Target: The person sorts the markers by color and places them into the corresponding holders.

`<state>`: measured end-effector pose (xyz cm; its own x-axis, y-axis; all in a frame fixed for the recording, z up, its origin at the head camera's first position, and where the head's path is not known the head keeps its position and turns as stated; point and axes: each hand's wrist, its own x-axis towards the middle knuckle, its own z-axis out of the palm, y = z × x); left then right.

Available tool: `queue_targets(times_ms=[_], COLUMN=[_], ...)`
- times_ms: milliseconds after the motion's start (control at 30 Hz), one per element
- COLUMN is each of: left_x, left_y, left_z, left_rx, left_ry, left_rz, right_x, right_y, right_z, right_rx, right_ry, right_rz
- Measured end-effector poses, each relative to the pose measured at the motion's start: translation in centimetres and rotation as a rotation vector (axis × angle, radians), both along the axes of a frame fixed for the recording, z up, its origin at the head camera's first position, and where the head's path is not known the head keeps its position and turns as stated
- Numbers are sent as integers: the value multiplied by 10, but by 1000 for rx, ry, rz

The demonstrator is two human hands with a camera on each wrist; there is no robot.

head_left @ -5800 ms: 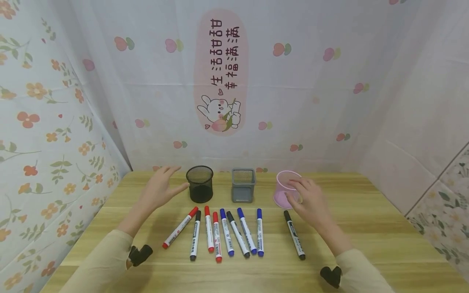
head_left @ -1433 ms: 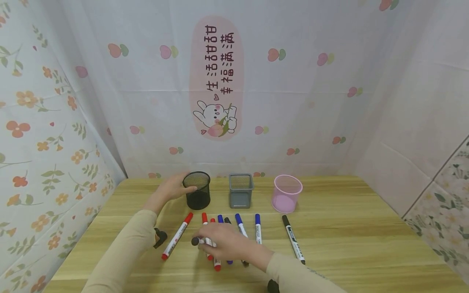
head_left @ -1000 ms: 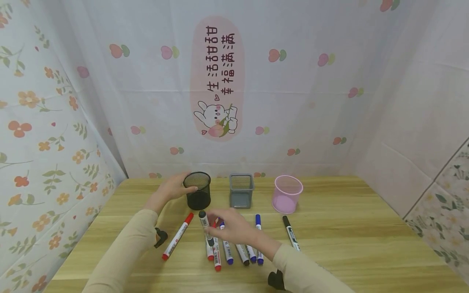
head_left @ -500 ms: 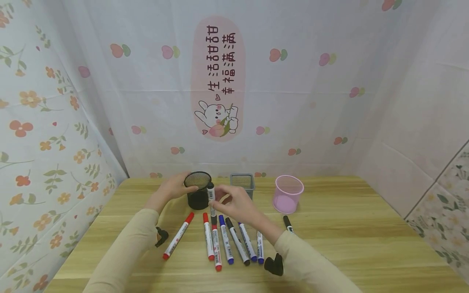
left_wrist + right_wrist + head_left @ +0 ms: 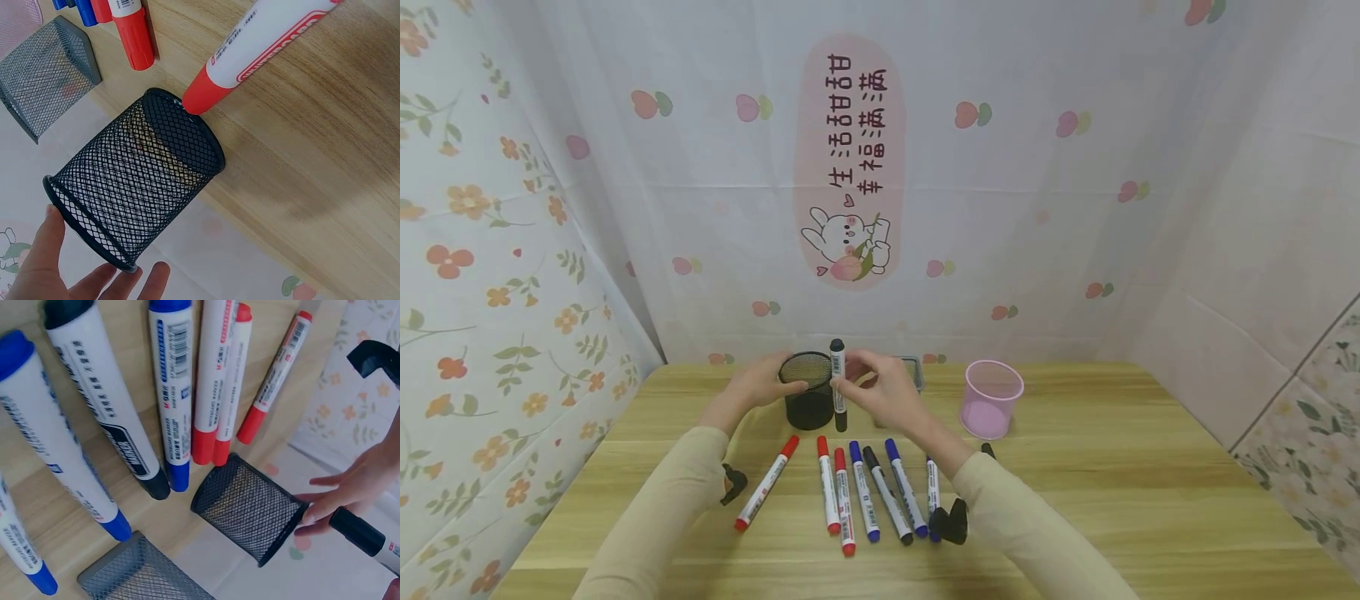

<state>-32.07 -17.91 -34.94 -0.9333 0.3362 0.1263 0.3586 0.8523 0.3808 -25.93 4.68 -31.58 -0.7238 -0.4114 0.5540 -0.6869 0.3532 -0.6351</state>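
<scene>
My left hand [image 5: 757,383] holds the round black mesh pen cup [image 5: 808,410] near its rim, thumb on one side and fingers on the other, as the left wrist view shows. Between the thumb and fingers of my right hand [image 5: 891,393] a black-capped whiteboard marker [image 5: 838,367] is pinched upright, just right of the cup and level with its upper part. In the right wrist view, the marker's black end [image 5: 357,530] shows at the right edge. Below the hands lie red markers [image 5: 844,504], blue markers [image 5: 865,492] and a black marker [image 5: 887,496].
A grey square mesh cup [image 5: 913,372] is partly hidden behind my right hand. Farther right stands a pink round cup [image 5: 988,404]. Another red marker [image 5: 767,483] lies slanted at left; a black-capped one [image 5: 988,450] is mostly covered by my right sleeve. A printed curtain [image 5: 1037,250] hangs behind.
My right hand has picked up the black marker from the row, turned it upright and raised it toward the black cup. My left hand came to the cup earlier and stays there.
</scene>
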Motion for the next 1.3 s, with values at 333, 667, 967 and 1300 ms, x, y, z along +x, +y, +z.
queue_targets(times_ms=[333, 667, 967, 1300], left_x=[-2, -2, -1, -1], left_y=[0, 1, 0, 1], left_z=[0, 1, 2, 4], left_rx=[2, -11, -15, 14], left_ry=[18, -5, -23, -31], left_rz=[-17, -13, 2, -13], right_x=[-13, -24, -32, -43], right_y=[-7, -14, -22, -30], right_z=[10, 20, 29, 32], right_rx=[-30, -27, -19, -29], right_ry=[-21, 3, -2, -5], right_rz=[-50, -58, -100, -117])
